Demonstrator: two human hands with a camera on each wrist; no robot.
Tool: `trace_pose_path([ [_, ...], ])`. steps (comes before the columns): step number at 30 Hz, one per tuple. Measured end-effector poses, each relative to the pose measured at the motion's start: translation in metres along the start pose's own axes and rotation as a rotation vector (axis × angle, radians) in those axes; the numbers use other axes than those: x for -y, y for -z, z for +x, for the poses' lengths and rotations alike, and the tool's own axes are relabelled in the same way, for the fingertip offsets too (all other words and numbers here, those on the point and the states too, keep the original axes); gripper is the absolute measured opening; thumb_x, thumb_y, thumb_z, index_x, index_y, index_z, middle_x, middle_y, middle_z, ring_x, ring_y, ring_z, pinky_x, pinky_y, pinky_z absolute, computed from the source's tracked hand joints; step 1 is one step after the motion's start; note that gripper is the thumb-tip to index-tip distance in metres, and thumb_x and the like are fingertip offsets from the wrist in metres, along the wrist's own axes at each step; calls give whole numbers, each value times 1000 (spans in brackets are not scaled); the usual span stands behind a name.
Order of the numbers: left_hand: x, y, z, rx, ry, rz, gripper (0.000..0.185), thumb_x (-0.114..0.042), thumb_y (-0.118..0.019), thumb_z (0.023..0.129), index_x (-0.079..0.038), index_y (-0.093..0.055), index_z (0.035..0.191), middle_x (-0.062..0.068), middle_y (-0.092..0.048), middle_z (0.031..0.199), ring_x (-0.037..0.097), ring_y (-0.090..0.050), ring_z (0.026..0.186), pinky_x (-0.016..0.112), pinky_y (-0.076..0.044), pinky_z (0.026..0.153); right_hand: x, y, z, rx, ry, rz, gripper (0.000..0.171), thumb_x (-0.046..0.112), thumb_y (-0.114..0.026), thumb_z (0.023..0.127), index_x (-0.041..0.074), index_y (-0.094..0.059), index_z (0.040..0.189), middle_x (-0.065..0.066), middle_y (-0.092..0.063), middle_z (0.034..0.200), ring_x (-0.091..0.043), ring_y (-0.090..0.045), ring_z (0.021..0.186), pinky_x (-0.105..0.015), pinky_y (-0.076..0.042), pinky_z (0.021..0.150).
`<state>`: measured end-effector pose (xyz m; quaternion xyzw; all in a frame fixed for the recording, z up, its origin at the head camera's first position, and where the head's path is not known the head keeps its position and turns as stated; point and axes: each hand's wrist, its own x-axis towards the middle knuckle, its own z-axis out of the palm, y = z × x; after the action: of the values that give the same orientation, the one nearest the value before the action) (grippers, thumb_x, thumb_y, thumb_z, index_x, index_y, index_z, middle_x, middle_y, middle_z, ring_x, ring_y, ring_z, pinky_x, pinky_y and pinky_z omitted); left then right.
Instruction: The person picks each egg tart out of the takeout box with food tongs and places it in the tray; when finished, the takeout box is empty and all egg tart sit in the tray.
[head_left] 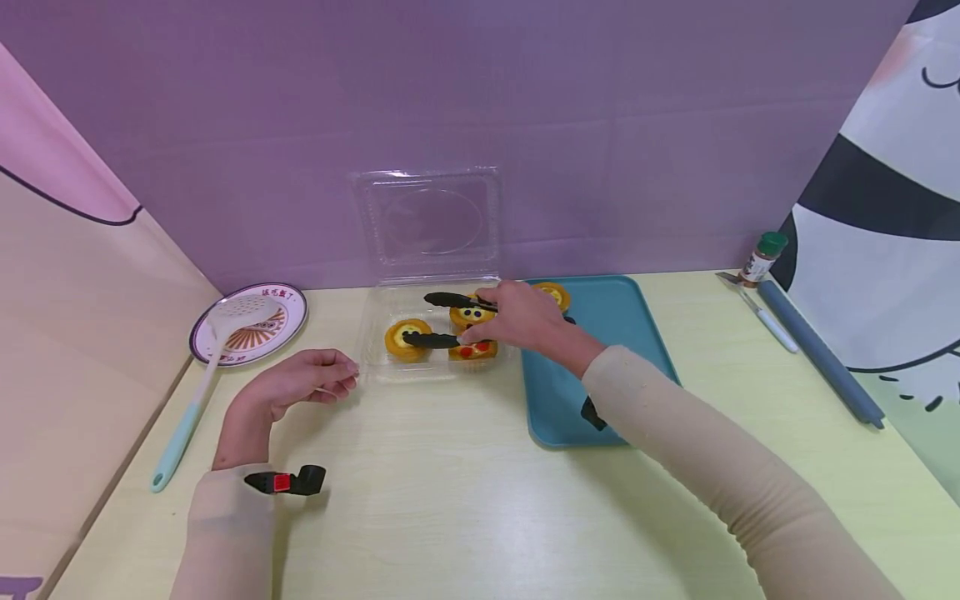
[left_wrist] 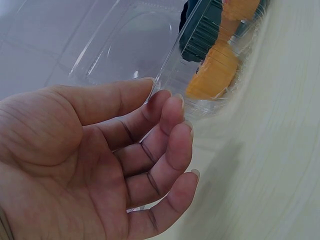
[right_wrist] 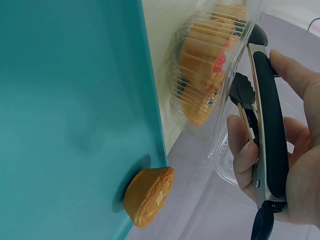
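Observation:
My right hand grips black-handled tongs. Their two dark tips are spread apart over egg tarts in a clear plastic container, whose lid stands up at the back. One tip overlaps the plain-topped tart on the left. Beside it, a tart with dark berries sits behind one with red pieces. At the container's left edge, my left hand pinches the rim between thumb and index finger, the other fingers loosely curled.
A blue tray lies right of the container, with a single tart at its far left corner. On the left, a slotted spatula rests across a patterned plate. A knife, a green-capped jar and a grey-blue roll are far right.

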<state>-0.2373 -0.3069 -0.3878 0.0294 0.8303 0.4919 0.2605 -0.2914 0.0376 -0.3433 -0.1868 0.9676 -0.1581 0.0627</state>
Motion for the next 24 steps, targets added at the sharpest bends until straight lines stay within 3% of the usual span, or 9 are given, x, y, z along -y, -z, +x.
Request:
trace_pose_path([
  [1, 0, 0, 0, 1, -1, 1, 36, -28, -56, 103, 4, -56, 120, 3, -65, 100, 18, -61, 92, 30, -54, 86, 0, 0, 0, -3, 2, 1, 89, 71, -73, 75, 28, -48, 149, -5, -64, 136, -15, -47, 55, -29, -33, 45],
  [7, -2, 0, -1, -1, -4, 9, 36, -28, -55, 103, 4, -56, 120, 3, -65, 100, 18, -61, 92, 30, -54, 86, 5, 2, 1, 29, 22, 2, 88, 72, -71, 76, 29, -47, 150, -4, -69, 124, -14, -46, 56, -29, -30, 46],
  [10, -2, 0, -2, 0, -5, 7, 35, -27, -55, 103, 4, -56, 120, 3, -65, 100, 17, -61, 91, 30, -54, 86, 8, 1, 2, 56, 19, -2, 89, 72, -71, 76, 31, -46, 150, -3, -68, 109, -13, -39, 53, -29, -28, 45],
  [12, -2, 0, -2, 0, -3, 5, 35, -27, -55, 103, 4, -57, 119, 3, -65, 100, 17, -61, 91, 30, -54, 86, 10, 0, 3, 71, 10, 0, 89, 72, -72, 76, 31, -45, 150, 0, -63, 86, -12, -34, 50, -28, -27, 45],
  [14, -2, -1, -2, 1, -2, 4, 34, -27, -55, 103, 4, -57, 119, 3, -65, 100, 17, -61, 91, 30, -54, 86, 12, -2, 5, 87, -2, 6, 91, 72, -73, 75, 31, -44, 151, 2, -45, 63, -14, -27, 47, -28, -24, 44],
  [15, -2, -1, -2, 1, -3, 4, 34, -27, -55, 104, 4, -57, 119, 3, -65, 100, 17, -61, 91, 30, -54, 86, 12, -2, 5, 90, -8, 5, 91, 72, -73, 75, 31, -44, 151, 4, -39, 59, -13, -26, 47, -27, -24, 44],
  [17, -2, -1, -2, 1, -2, 4, 34, -27, -55, 103, 4, -57, 119, 3, -65, 100, 17, -61, 91, 30, -54, 86, 13, -3, 6, 94, -20, 7, 91, 72, -74, 74, 31, -44, 151, 6, -30, 56, -13, -25, 46, -27, -23, 44],
  [24, -2, -1, -2, -1, -4, 3, 34, -27, -55, 103, 4, -57, 119, 3, -65, 100, 17, -61, 91, 30, -54, 85, 16, -3, 7, 113, -17, -15, 91, 71, -74, 75, 30, -45, 151, 6, -33, 56, -13, -29, 48, -28, -23, 44],
])
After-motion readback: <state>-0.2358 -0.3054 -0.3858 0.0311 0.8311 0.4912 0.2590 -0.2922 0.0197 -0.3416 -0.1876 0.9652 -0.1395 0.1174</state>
